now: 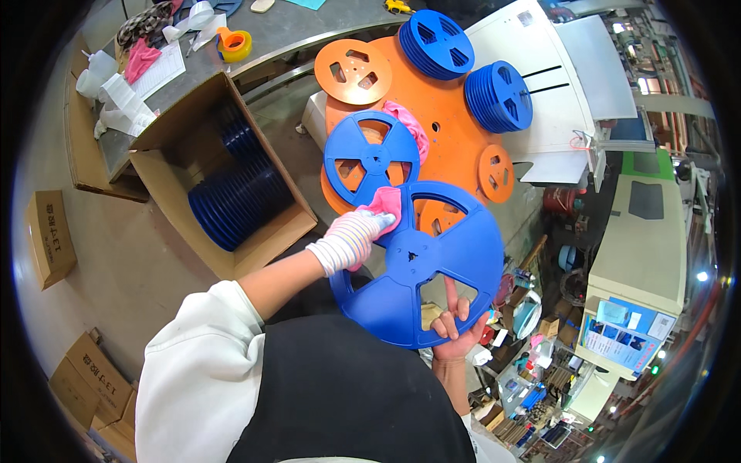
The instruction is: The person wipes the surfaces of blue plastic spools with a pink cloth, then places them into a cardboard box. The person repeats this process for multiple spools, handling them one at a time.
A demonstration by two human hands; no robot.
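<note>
A large blue plastic reel point(440, 255) with wide cut-outs is held up in front of me. My right hand point(455, 328), bare, grips it at the lower right, with fingers through a cut-out and the palm by the rim. My left hand point(347, 238) wears a striped knit glove and is closed on a pink cloth point(384, 205). It presses the cloth against the reel's upper left part. Just beyond, a second blue reel point(376, 154) lies on the orange round table point(455, 108), partly over an orange disc. More pink cloth point(409, 127) lies beside that reel.
An open cardboard box point(266, 251) at the left holds several blue reels point(241, 199). Two stacks of blue reels point(502, 96) stand at the orange table's far side, near orange discs point(353, 72). A grey workbench point(289, 31) with tape rolls point(234, 45) is farther back. Machinery point(641, 231) stands right.
</note>
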